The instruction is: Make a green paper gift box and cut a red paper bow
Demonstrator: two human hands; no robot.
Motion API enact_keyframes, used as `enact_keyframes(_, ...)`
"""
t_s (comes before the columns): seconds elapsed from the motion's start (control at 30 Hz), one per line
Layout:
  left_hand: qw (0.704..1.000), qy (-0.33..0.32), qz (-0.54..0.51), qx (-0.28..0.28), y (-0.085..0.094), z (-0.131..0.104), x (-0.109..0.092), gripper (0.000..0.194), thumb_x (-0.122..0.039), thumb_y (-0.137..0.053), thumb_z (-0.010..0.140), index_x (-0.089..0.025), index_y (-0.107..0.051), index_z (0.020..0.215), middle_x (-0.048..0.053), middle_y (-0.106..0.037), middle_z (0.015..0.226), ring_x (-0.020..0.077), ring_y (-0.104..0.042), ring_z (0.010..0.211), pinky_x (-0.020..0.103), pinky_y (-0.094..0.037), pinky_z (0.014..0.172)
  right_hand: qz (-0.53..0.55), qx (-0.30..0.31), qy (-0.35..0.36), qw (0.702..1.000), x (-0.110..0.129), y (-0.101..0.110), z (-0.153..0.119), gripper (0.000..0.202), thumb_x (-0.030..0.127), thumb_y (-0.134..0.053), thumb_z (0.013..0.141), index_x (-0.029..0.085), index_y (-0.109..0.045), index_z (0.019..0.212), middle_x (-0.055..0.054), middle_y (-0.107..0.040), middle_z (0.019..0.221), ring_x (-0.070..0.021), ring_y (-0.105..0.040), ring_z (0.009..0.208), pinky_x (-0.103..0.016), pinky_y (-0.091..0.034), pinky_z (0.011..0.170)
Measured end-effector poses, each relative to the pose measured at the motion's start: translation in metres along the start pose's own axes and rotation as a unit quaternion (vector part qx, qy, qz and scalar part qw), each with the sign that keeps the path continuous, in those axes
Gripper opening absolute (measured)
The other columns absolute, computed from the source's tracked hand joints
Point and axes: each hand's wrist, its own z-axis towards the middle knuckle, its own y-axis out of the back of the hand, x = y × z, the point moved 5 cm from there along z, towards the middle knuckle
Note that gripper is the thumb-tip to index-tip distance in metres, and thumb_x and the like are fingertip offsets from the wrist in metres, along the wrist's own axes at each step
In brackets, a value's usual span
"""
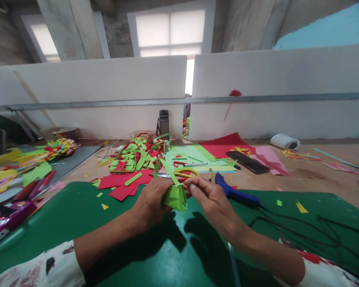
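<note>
A small folded light-green paper piece [176, 197] with upright strips is held over the green mat [167, 263]. My left hand [151, 201] grips it from the left side, fingers wrapped round its edge. At its right side is my right hand [209, 199], thumb and fingers pinched together by the paper's edge; what they hold, if anything, is too small to tell. Just behind the hands lie scissors with yellow handles [187, 172]. Red paper pieces [119, 181] are spread behind my left hand.
A blue glue gun [236, 194] with a black cord lies right of my right hand. Farther back are a pile of green and red paper shapes [140, 155], a phone [247, 162], a bottle [163, 122] and a white roll [285, 141].
</note>
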Motion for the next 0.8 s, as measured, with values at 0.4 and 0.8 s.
enact_keyframes(0.4, 0.997, 0.02, 0.067, 0.045, -0.005, -0.004, 0.003, 0.048, -0.018, -0.062, 0.07, -0.018, -0.048, 0.116, 0.012, -0.064, 0.107, 0.0262, -0.059, 0.095, 0.041, -0.047, 0.08, -0.32, 0.073, 0.178, 0.928, 0.006, -0.01, -0.007, 0.066, 0.019, -0.071, 0.066, 0.019, -0.042, 0.125, -0.013, -0.054, 0.122, -0.0299, -0.046, 0.117, -0.047, -0.038, 0.098)
enact_keyframes(0.8, 0.985, 0.001, 0.163, 0.059, 0.008, 0.0, -0.001, 0.041, -0.026, -0.063, 0.074, -0.018, -0.047, 0.111, 0.011, -0.066, 0.104, 0.0281, -0.06, 0.091, 0.048, -0.039, 0.084, -0.305, 0.059, 0.169, 0.935, -0.003, -0.002, -0.001, 0.055, 0.016, -0.069, 0.069, 0.018, -0.044, 0.118, -0.012, -0.056, 0.117, -0.0273, -0.051, 0.111, -0.045, -0.042, 0.094)
